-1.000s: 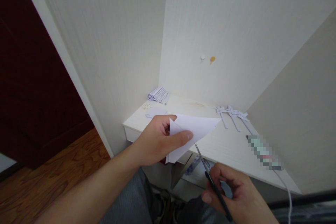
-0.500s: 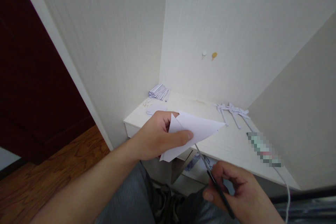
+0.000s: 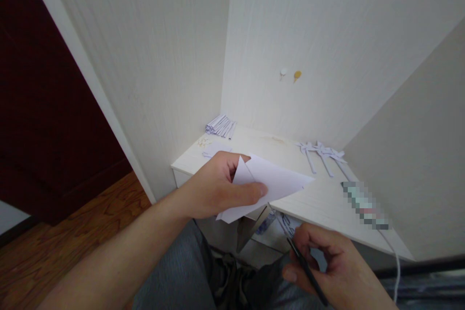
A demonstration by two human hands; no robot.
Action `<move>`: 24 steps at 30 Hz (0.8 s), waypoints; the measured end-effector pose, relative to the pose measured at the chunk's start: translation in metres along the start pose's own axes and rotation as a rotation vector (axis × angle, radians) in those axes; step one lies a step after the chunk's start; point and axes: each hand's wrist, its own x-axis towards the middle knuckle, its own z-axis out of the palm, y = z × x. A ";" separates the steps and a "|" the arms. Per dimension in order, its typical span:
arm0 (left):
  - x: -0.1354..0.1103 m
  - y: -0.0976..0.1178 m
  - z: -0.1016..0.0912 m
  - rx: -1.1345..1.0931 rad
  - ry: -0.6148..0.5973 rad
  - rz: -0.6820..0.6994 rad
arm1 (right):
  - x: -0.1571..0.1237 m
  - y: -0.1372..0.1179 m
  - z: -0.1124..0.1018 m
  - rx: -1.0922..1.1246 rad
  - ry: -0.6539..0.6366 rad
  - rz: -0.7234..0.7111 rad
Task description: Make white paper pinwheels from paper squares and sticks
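My left hand (image 3: 232,186) grips a folded sheet of white paper (image 3: 276,177), thumb on top and the other fingers hidden beneath it. The paper's pointed end faces right, over the white desk. My right hand (image 3: 323,261) holds a pair of scissors (image 3: 303,266) with black handles, fingers through the loops. The blades point up and left, and their tips are at the paper's lower edge; whether they touch it I cannot tell.
Rolled paper sticks (image 3: 221,127) lie bundled at the desk's back left, beside small pale bits (image 3: 204,142). Paper pinwheels on sticks (image 3: 323,152) lie at the back right. Near the right edge is a blurred-out phone-like object (image 3: 365,206) with a white cable (image 3: 395,261). Below, a compartment (image 3: 271,237) stands open.
The paper has tilted slightly, its pointed end shifting a little right and down. The scissors remain near its lower edge, and both hands keep their hold.
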 end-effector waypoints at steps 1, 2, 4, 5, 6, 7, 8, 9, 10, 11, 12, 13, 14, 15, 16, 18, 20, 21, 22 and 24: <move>0.000 0.000 0.000 0.008 0.005 -0.005 | -0.001 -0.001 0.000 -0.002 -0.006 0.006; 0.000 0.000 0.000 0.014 0.011 -0.010 | -0.001 -0.002 0.000 -0.004 -0.008 0.012; -0.001 0.000 -0.001 0.024 0.013 -0.012 | -0.001 -0.004 -0.001 -0.004 -0.005 0.018; -0.001 0.000 -0.001 0.029 0.010 -0.012 | -0.001 -0.005 -0.001 -0.004 -0.002 0.019; -0.001 0.001 -0.001 0.033 0.006 -0.013 | 0.000 -0.005 -0.001 -0.005 0.003 0.018; -0.001 0.001 -0.001 0.036 0.002 -0.014 | 0.000 -0.006 -0.001 -0.011 0.005 0.017; -0.001 0.001 -0.001 0.038 -0.004 -0.014 | 0.001 -0.005 -0.002 -0.019 0.006 0.020; -0.001 0.002 -0.001 0.039 -0.010 -0.016 | 0.001 -0.005 -0.002 -0.027 0.005 0.024; -0.001 0.002 -0.001 0.040 -0.014 -0.018 | 0.002 -0.005 -0.002 -0.033 0.004 0.027; -0.001 0.003 -0.001 0.041 -0.019 -0.020 | 0.002 -0.005 -0.002 -0.037 0.004 0.030; -0.001 0.004 -0.001 0.041 -0.023 -0.018 | 0.001 -0.004 -0.002 -0.039 0.003 0.033; 0.000 0.004 -0.001 0.042 -0.026 -0.015 | 0.001 -0.004 -0.002 -0.038 0.001 0.035; 0.000 0.004 -0.001 0.044 -0.028 -0.013 | 0.000 -0.004 -0.002 -0.036 -0.002 0.035; 0.000 0.005 -0.002 0.046 -0.031 -0.013 | -0.001 -0.004 -0.002 -0.035 -0.006 0.035; 0.000 0.005 -0.002 0.049 -0.040 -0.015 | -0.002 -0.004 -0.002 -0.033 -0.013 0.035; 0.000 0.005 -0.003 0.063 -0.059 -0.026 | -0.003 -0.004 -0.003 -0.033 -0.024 0.026; 0.000 0.005 -0.005 0.080 -0.071 -0.034 | -0.003 -0.004 -0.003 -0.032 -0.028 0.011; 0.000 0.005 -0.006 0.087 -0.076 -0.034 | -0.002 -0.004 -0.003 -0.031 -0.028 0.004; 0.000 0.005 -0.006 0.093 -0.081 -0.033 | -0.002 -0.004 -0.004 -0.031 -0.028 -0.004; 0.000 0.004 -0.007 0.099 -0.097 -0.027 | -0.001 -0.004 -0.004 -0.033 -0.035 -0.009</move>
